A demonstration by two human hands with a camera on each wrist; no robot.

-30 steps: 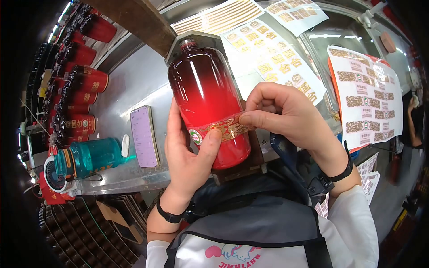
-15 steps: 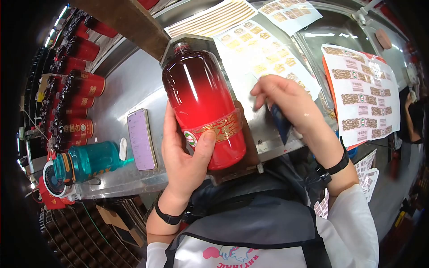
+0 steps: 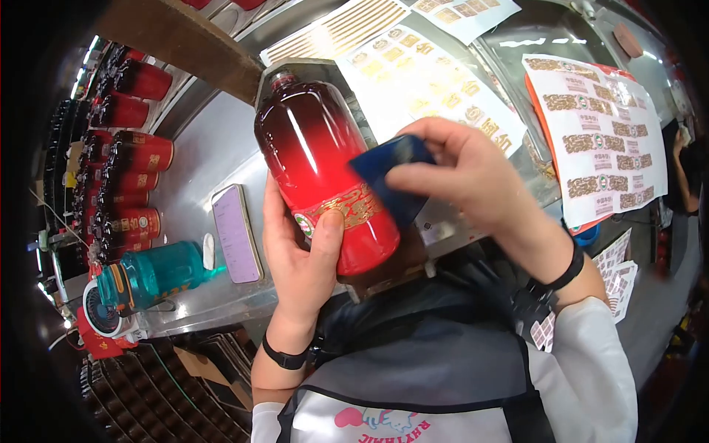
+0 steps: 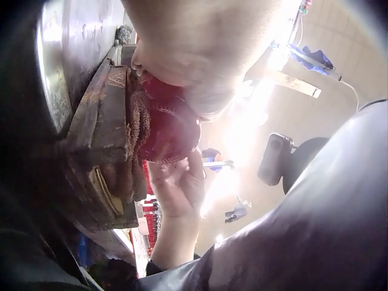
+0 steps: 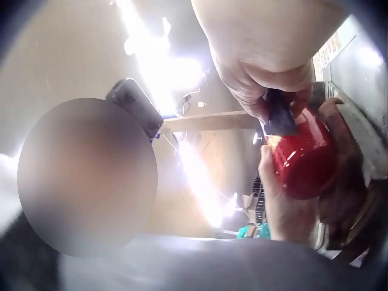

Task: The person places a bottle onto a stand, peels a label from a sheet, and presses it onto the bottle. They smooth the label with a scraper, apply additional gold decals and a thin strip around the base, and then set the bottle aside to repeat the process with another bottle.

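A large glass bottle (image 3: pixel 314 151), dark at the neck and bright red below, lies on its back in a worn wooden cradle (image 3: pixel 402 267). Round its lower part runs a gold-patterned label (image 3: pixel 356 205) with a green and white emblem. My left hand (image 3: pixel 299 258) grips the bottle's left side, thumb pressing on the label. In my right hand (image 3: pixel 473 173) a dark blue flat scraper (image 3: pixel 391 170) is pinched between thumb and fingers, its edge over the label's right end. The right wrist view shows the scraper (image 5: pixel 280 118) close against the red bottle (image 5: pixel 309 160).
Sheets of gold decals (image 3: pixel 413 77) lie beyond the bottle, and a sheet of patterned labels (image 3: pixel 591 140) is at right. A phone (image 3: pixel 238 232) and a teal water bottle (image 3: pixel 166 272) stand left. Several red bottles (image 3: pixel 144 155) line the far left; a wooden beam (image 3: pixel 185 44) crosses above.
My right hand let go of the label's end, drew back right, then came back over the bottle with the blue scraper forward in its fingers. The left hand keeps its hold.
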